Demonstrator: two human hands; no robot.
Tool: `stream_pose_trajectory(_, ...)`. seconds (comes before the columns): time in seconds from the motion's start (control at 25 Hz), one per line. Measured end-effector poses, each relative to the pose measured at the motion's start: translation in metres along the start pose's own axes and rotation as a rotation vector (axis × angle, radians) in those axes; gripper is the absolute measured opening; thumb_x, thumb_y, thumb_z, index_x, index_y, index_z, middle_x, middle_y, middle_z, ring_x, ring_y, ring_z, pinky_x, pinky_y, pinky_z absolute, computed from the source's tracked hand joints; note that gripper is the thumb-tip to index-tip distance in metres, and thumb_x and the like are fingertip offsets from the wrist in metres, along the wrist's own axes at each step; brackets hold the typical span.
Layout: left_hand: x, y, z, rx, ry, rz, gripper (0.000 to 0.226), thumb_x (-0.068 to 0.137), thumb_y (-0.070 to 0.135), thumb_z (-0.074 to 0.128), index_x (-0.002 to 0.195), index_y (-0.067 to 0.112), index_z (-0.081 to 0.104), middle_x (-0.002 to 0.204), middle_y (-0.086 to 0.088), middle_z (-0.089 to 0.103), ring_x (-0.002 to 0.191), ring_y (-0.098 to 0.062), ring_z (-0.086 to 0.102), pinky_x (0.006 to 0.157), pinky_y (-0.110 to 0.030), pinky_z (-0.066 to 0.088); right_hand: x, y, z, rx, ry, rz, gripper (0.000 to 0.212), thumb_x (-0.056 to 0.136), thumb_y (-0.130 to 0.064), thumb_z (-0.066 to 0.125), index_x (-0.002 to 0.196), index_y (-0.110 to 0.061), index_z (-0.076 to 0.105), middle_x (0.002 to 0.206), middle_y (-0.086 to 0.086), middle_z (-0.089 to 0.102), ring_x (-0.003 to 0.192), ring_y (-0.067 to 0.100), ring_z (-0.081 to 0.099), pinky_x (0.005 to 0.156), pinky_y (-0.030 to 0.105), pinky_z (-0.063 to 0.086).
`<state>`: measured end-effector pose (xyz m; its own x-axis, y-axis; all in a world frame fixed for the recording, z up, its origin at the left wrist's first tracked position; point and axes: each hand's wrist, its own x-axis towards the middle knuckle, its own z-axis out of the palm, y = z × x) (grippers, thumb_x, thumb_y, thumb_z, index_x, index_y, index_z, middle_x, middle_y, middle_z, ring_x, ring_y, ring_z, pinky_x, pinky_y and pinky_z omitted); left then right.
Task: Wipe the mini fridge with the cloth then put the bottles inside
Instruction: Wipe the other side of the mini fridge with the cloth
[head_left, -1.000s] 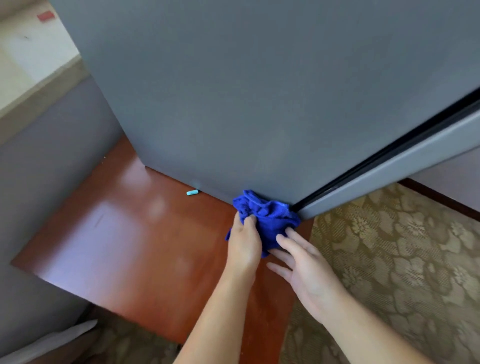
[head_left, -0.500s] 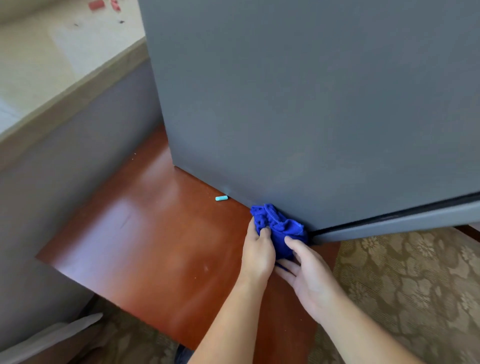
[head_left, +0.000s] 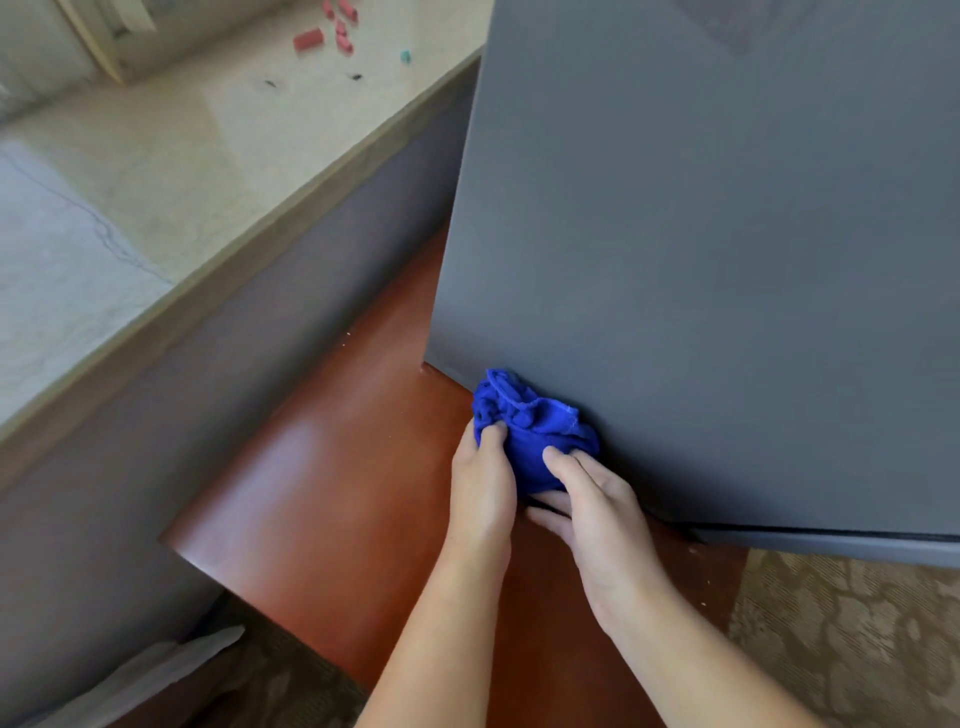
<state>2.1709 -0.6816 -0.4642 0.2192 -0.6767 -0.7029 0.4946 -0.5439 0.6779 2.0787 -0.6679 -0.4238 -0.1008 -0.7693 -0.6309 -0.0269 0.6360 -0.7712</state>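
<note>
The grey mini fridge fills the upper right, standing on a reddish wooden surface. A bunched blue cloth is pressed against the bottom of its left side wall, near the back corner. My left hand grips the cloth from the left. My right hand holds it from the right, with fingers under and on it. The fridge door edge shows as a dark seam at the lower right. No bottles are in view.
A beige stone ledge runs along the left, with small red pieces and a teal bit on it. A grey wall panel drops below it. Patterned carpet lies at the lower right.
Both hands and the cloth have slid left along the fridge's bottom edge, from near the door corner towards the back corner. The small teal piece on the wood is no longer visible.
</note>
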Motion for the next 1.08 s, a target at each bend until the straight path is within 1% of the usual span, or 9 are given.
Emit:
stream_pose_trajectory(0.08,0.01,0.018,-0.011,-0.033,0.059,0.002,0.025,0.102,0.021,0.046,0.094,0.016,0.069,0.088,-0.003,0.073,0.081,-0.017,0.065,0.074,-0.035,0.051,0.004,-0.011,0.018,-0.028,-0.045,-0.026,0.023,0.101,-0.021,0.057,0.111,-0.016,0.077,0.109,0.003,0.081,0.106,0.025,0.076,0.093,0.046,0.06)
stream_pose_trajectory(0.44,0.061,0.038,-0.037,-0.012,0.251,0.034,0.03,0.105,0.034,0.041,0.098,0.023,0.068,0.093,-0.002,0.076,0.092,-0.027,0.072,0.097,-0.05,0.057,0.031,-0.027,0.072,-0.155,-0.242,0.036,0.028,0.094,-0.035,0.062,0.119,-0.03,0.072,0.12,-0.009,0.075,0.116,0.013,0.067,0.096,0.043,0.059)
stream_pose_trajectory(0.52,0.057,0.031,-0.029,-0.054,0.236,-0.002,0.031,0.103,0.037,0.042,0.099,0.022,0.069,0.093,-0.005,0.078,0.09,-0.03,0.073,0.095,-0.052,0.058,0.022,-0.028,0.057,-0.105,-0.241,0.043,0.02,0.096,-0.032,0.062,0.098,-0.045,0.078,0.103,-0.02,0.078,0.11,0.011,0.067,0.097,0.043,0.059)
stream_pose_trajectory(0.6,0.042,0.02,-0.016,-0.071,0.207,-0.015,0.033,0.1,0.04,0.044,0.1,0.02,0.071,0.095,-0.009,0.08,0.092,-0.033,0.075,0.094,-0.055,0.058,0.007,-0.029,0.029,-0.056,-0.233,0.068,0.05,0.1,-0.026,0.06,0.067,-0.061,0.074,0.08,-0.032,0.076,0.105,0.008,0.067,0.098,0.044,0.058)
stream_pose_trajectory(0.64,0.029,0.015,-0.006,-0.051,0.206,-0.006,0.034,0.099,0.04,0.044,0.102,0.019,0.072,0.097,-0.011,0.081,0.093,-0.034,0.076,0.092,-0.055,0.06,0.0,-0.029,0.011,-0.03,-0.224,0.081,0.056,0.102,-0.024,0.058,0.064,-0.063,0.072,0.079,-0.033,0.075,0.105,0.008,0.068,0.099,0.044,0.057)
stream_pose_trajectory(0.72,0.007,0.002,0.013,-0.025,0.189,0.02,0.034,0.099,0.037,0.044,0.103,0.018,0.072,0.098,-0.013,0.081,0.095,-0.036,0.076,0.085,-0.048,0.061,-0.012,-0.021,-0.025,0.029,-0.212,0.074,0.045,0.102,-0.021,0.058,0.078,-0.055,0.076,0.092,-0.029,0.078,0.11,0.01,0.07,0.097,0.043,0.058)
stream_pose_trajectory(0.8,-0.009,-0.021,0.036,-0.025,0.14,0.047,0.034,0.095,0.037,0.046,0.101,0.018,0.074,0.101,-0.013,0.081,0.102,-0.038,0.075,0.091,-0.049,0.06,-0.022,-0.003,-0.066,0.081,-0.153,0.045,0.031,0.101,-0.019,0.06,0.114,-0.044,0.071,0.114,-0.018,0.077,0.115,0.014,0.07,0.094,0.042,0.059)
stream_pose_trajectory(0.88,-0.03,-0.048,0.062,0.008,0.106,0.057,0.035,0.09,0.039,0.045,0.097,0.021,0.075,0.102,-0.01,0.081,0.105,-0.036,0.075,0.098,-0.057,0.057,-0.032,0.01,-0.108,0.146,-0.089,0.061,0.044,0.101,-0.016,0.06,0.143,-0.029,0.058,0.126,-0.006,0.073,0.116,0.02,0.071,0.094,0.044,0.059)
stream_pose_trajectory(1.08,-0.072,-0.123,0.121,0.116,0.042,0.035,0.036,0.09,0.036,0.044,0.096,0.018,0.075,0.103,-0.013,0.08,0.108,-0.039,0.072,0.1,-0.059,0.054,-0.049,0.037,-0.202,0.212,-0.043,0.127,0.052,0.1,-0.016,0.061,0.151,-0.02,0.049,0.132,0.005,0.07,0.118,0.026,0.069,0.097,0.049,0.057)
